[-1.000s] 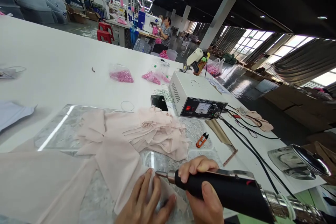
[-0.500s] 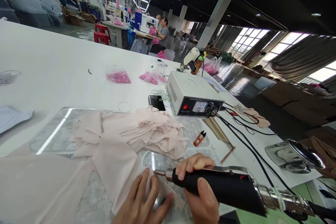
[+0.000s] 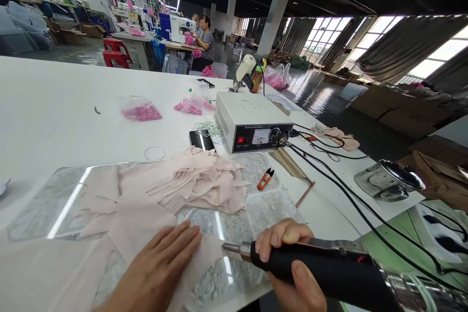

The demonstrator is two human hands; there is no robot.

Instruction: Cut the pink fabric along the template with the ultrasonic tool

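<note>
Left hand (image 3: 157, 268) has shifted left and flattened since the last frame, off the tool tip (image 3: 231, 248); fingers were bent right beside it. View has turned a bit too.

Left to right: pale pink cloth (image 3: 47, 273) spreads across lower left, partly over the clear mat (image 3: 270, 207), running under the left hand toward the tip. Should be light, limp, easily creased; press flat near the edge or pinch a corner. Plain, matte, smooth-looking. Left fingers straight, nearly together, palm down, gripping nothing. Beyond: heap of cloth pieces (image 3: 212, 180), same colour, edges overlapping. Orange snips (image 3: 265, 179) lie right of heap, on mat. Right hand (image 3: 288, 258) wrapped round the black handheld tool (image 3: 332, 268), thumb on near side. Tool probably rigid, fairly heavy; hold by the black barrel, clear of the tip. Bare metal nose, silver rear end. Tip sits at cloth's right edge; contact can't be told.
</note>
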